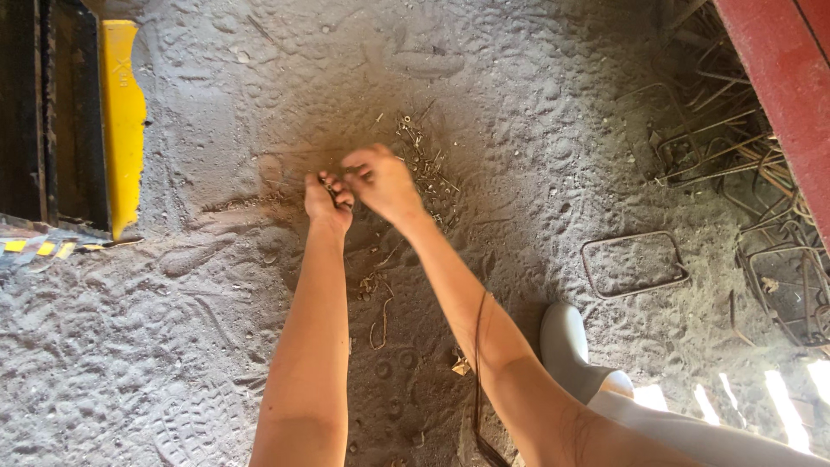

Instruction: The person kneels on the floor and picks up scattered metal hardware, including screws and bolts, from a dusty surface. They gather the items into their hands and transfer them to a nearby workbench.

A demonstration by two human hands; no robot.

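Both arms reach down over sandy ground. My left hand (327, 201) is closed around a few small dark metal pieces, held just above the sand. My right hand (380, 182) is beside it, fingers pinched together at the left hand's fingertips, touching the same small pieces. Just beyond the hands lies a scatter of small rusty metal bits (425, 164) on the sand. A bent piece of thin wire (380, 316) lies on the ground between my forearms.
A rectangular wire stirrup (634, 264) lies on the sand at right. Several more bent rebar stirrups (743, 164) are piled at the far right under a red beam (782, 78). A yellow-edged dark frame (121, 121) stands at left. My white boot (566, 346) is at lower right.
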